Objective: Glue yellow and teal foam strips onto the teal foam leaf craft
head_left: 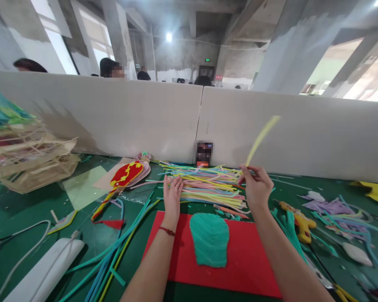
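Note:
My right hand (257, 184) pinches the lower end of a pale yellow strip (261, 140), which sticks up and bends to the right. Fingers apart, my left hand (172, 191) rests at the left end of a wide bundle of pastel strips (212, 184) in pink, yellow and blue. Below the bundle lies a red sheet (248, 256). On that sheet sits a teal ridged piece (209, 239), rounded at the top and made of strips laid side by side.
A yellow glue gun (302, 224) and scissors (326, 279) lie at right, near purple scraps (334, 207). At left are a red and yellow fan shape (126, 176), a white power strip (47, 272) and a stick-built model (40, 163). A white partition (129, 113) stands behind.

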Available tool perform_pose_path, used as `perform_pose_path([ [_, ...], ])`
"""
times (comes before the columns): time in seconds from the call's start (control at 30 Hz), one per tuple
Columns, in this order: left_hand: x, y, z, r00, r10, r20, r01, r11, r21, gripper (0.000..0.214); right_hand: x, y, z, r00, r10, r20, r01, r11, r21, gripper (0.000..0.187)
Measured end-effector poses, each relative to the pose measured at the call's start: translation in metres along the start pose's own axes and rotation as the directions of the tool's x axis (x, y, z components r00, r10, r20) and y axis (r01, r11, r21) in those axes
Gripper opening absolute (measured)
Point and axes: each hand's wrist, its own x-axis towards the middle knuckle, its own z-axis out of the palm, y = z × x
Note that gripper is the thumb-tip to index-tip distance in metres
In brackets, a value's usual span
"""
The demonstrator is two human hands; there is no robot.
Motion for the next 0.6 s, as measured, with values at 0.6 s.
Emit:
perform_pose_path([
  [0.6, -0.124, 0.029, 0.009, 0.921, -0.186, 0.342, 0.023, 0.903, 0.429, 0.036, -0.124, 0.01, -0.09, 0.891, 0.079, 0.447, 0.11, 0.918, -0.382, 0.034],
])
